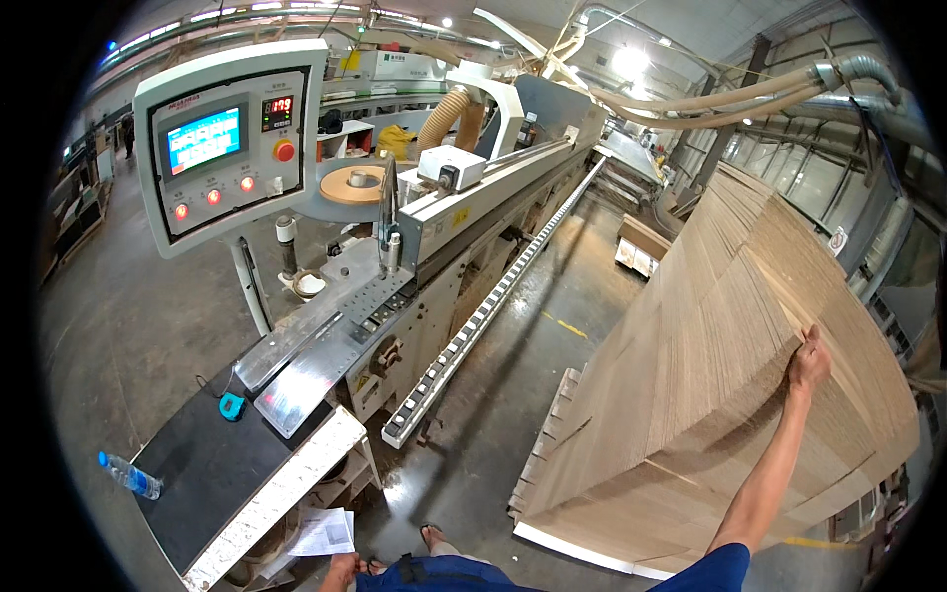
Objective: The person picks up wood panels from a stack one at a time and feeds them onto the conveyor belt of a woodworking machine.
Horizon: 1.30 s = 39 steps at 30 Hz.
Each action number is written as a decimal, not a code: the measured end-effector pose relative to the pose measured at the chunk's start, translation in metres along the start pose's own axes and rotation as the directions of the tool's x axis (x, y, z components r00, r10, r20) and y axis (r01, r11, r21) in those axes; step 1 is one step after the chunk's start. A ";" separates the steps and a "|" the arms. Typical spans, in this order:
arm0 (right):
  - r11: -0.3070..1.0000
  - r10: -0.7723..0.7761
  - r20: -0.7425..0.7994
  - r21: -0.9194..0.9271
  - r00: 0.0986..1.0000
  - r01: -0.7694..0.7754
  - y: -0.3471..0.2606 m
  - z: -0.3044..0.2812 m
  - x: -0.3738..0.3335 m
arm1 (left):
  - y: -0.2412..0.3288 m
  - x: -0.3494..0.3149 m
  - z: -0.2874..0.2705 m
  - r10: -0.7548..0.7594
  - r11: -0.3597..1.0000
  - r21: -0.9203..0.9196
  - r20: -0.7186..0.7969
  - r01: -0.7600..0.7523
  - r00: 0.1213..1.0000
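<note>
Panel stack, wood-tone, big, thin edges packed tight [671,365], sits right of the long grey-and-white metal machine [473,209], floor aisle between. Right hand [809,363] is on the panel edges, on the stack's side away from the machine, fingers curled; can't tell if it pinches one panel or just rests there. Left hand [342,568] is closed on white printed paper sheets [322,533], near the machine's close end. Black-topped bench [207,483] is at that same end, with a teal tape measure [232,407] on it. To work those edges well, I'd say: settle the fingertips on a single panel, separate it from its neighbours before loading the grip, and ease it rather than yank; tight packing could drag the next one along or chip a corner. Sheets tie up the left, so park them on the bench by the machine before any two-handed lift.
</note>
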State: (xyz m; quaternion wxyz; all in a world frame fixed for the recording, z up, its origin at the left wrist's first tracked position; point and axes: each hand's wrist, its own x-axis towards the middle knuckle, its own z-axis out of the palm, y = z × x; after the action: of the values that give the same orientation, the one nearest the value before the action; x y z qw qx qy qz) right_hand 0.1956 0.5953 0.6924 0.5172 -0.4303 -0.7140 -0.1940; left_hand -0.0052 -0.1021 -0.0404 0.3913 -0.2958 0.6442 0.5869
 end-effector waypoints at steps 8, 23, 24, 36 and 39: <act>1.000 -0.029 -0.117 0.004 0.993 0.029 0.004 0.003 -0.011 | 0.012 -0.010 0.004 -0.129 0.989 0.074 0.025 0.127 0.991; 0.884 -0.467 -0.099 -0.014 0.879 0.468 -0.045 -0.046 -0.037 | 0.043 -0.043 0.029 -0.116 0.990 0.087 0.024 0.114 0.993; 0.873 -0.486 -0.087 -0.006 0.870 0.487 -0.050 -0.048 -0.037 | 0.045 -0.046 0.030 -0.116 0.990 0.087 0.024 0.113 0.993; 0.922 -0.379 -0.153 0.019 0.913 0.386 -0.056 -0.039 -0.040 | 0.041 -0.048 0.026 -0.116 0.990 0.079 0.042 0.113 0.992; 0.927 -0.371 -0.148 -0.002 0.917 0.375 -0.053 -0.037 -0.041 | 0.036 -0.046 0.024 -0.111 0.990 0.087 0.010 0.109 0.994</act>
State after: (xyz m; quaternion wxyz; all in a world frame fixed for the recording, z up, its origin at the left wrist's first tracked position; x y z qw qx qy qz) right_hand 0.1771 0.5222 0.6787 0.5269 -0.2643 -0.7457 -0.3106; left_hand -0.0073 -0.0768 0.0177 0.4403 -0.3093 0.6489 0.5380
